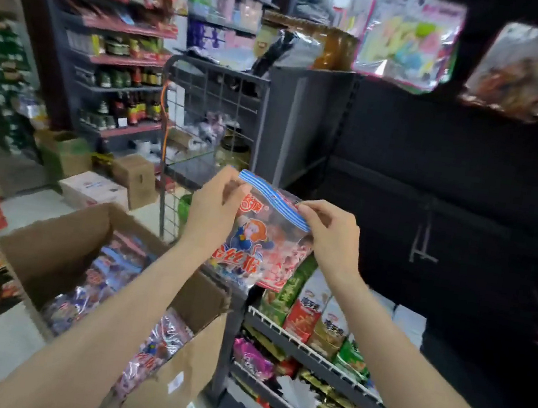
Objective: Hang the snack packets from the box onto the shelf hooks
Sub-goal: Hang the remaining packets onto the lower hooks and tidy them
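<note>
Snack packet (257, 237) held up in front of dark shelf panel (435, 192), above cardboard box (55, 263). Left hand (214, 204) and right hand (328, 236) fingers pinch its blue-striped top corners. Box open, holds more packets (113, 272). Lower shelf (308, 354) racks stocked with snack bags.

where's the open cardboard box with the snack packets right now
In the head view the cardboard box sits low on the left, on the floor beside the shelf, under the left hand's forearm.
</note>
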`<state>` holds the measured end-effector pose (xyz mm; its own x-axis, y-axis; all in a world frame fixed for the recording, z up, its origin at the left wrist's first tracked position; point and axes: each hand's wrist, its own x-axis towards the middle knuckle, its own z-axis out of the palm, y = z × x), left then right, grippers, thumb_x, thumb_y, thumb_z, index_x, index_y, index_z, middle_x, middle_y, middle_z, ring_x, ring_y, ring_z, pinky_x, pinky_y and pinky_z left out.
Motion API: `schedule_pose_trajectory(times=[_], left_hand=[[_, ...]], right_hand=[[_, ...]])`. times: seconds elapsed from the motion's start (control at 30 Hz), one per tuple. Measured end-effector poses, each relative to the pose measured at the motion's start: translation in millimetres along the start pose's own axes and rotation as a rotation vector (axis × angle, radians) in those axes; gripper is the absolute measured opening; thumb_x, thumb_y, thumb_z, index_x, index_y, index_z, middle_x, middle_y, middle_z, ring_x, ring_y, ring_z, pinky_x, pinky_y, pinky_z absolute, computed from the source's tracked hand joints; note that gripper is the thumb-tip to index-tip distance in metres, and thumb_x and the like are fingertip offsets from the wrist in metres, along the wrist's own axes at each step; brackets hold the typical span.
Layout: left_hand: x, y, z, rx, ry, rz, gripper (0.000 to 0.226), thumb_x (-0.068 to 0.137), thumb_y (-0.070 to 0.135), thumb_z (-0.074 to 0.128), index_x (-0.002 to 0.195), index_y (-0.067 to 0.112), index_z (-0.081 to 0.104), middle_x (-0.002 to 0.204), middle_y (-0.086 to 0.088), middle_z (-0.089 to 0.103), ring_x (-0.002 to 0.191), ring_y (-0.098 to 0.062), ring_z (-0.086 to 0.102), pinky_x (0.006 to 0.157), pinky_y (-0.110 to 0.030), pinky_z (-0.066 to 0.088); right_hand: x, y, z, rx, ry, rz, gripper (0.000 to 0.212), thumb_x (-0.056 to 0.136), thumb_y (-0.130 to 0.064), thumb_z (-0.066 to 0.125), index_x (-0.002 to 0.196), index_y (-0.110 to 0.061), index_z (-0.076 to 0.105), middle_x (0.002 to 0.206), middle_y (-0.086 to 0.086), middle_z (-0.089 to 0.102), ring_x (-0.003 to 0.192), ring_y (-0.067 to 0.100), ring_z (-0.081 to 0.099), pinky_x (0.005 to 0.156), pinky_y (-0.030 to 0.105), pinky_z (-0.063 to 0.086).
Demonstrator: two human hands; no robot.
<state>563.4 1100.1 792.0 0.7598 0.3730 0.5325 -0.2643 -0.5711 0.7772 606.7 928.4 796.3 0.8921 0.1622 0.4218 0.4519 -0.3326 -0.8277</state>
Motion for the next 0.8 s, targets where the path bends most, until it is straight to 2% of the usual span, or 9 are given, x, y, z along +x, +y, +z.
schedule_pose_trajectory(times=[0.1, 0.2, 0.3, 0.43, 0.63, 0.8], left_hand=[[-7, 25, 45, -0.03, -0.076, 0.063, 0.018, 0.096, 0.022, 0.05, 0.083, 0.012, 0.045, 0.071, 0.003, 0.053, 0.063, -0.002, 0.046, 0.059, -0.013, 0.035], [-20, 47, 88, -0.06, -0.169, 0.119, 0.017, 0.097, 0.02, 0.049, 0.081, 0.014, 0.045, 0.065, 0.007, 0.05, 0.059, 0.004, 0.046, 0.058, -0.014, 0.034], [-36, 67, 131, -0.075, -0.256, 0.192, 0.018, 0.097, 0.02, 0.048, 0.08, 0.015, 0.044, 0.057, 0.008, 0.043, 0.055, -0.002, 0.043, 0.055, -0.014, 0.033], [-60, 90, 190, -0.067, -0.327, 0.272, 0.017, 0.097, 0.023, 0.049, 0.082, 0.017, 0.045, 0.053, 0.005, 0.044, 0.045, -0.011, 0.041, 0.047, -0.022, 0.033], [-96, 126, 257, 0.08, -0.307, 0.335, 0.016, 0.099, 0.029, 0.045, 0.092, 0.015, 0.048, 0.051, 0.005, 0.044, 0.043, -0.014, 0.044, 0.044, -0.032, 0.034], [-107, 150, 286, 0.196, -0.197, 0.255, 0.016, 0.1, 0.028, 0.043, 0.092, 0.015, 0.046, 0.051, 0.002, 0.042, 0.046, -0.022, 0.045, 0.042, -0.028, 0.028]], right_hand=[[-13, 22, -51, -0.019, 0.094, 0.107, 0.016, 0.092, -0.022, 0.06, 0.081, -0.029, 0.071, 0.073, -0.008, 0.07, 0.064, 0.019, 0.068, 0.065, 0.048, 0.056], [-29, 51, -96, -0.019, 0.184, 0.221, 0.019, 0.09, -0.023, 0.062, 0.077, -0.033, 0.071, 0.074, -0.003, 0.072, 0.069, 0.024, 0.07, 0.067, 0.05, 0.056], [-43, 81, -137, -0.021, 0.251, 0.319, 0.017, 0.086, -0.026, 0.066, 0.073, -0.034, 0.072, 0.078, -0.006, 0.073, 0.075, 0.02, 0.071, 0.071, 0.05, 0.057], [-60, 114, -193, -0.05, 0.362, 0.392, 0.016, 0.085, -0.027, 0.066, 0.073, -0.035, 0.072, 0.079, -0.009, 0.073, 0.076, 0.016, 0.071, 0.075, 0.047, 0.057], [-73, 152, -267, -0.056, 0.473, 0.456, 0.014, 0.083, -0.029, 0.069, 0.069, -0.032, 0.071, 0.074, -0.008, 0.073, 0.071, 0.016, 0.071, 0.076, 0.049, 0.056], [-76, 171, -309, -0.052, 0.496, 0.461, 0.015, 0.087, -0.025, 0.066, 0.072, -0.026, 0.069, 0.076, -0.004, 0.073, 0.068, 0.016, 0.071, 0.075, 0.048, 0.057]])
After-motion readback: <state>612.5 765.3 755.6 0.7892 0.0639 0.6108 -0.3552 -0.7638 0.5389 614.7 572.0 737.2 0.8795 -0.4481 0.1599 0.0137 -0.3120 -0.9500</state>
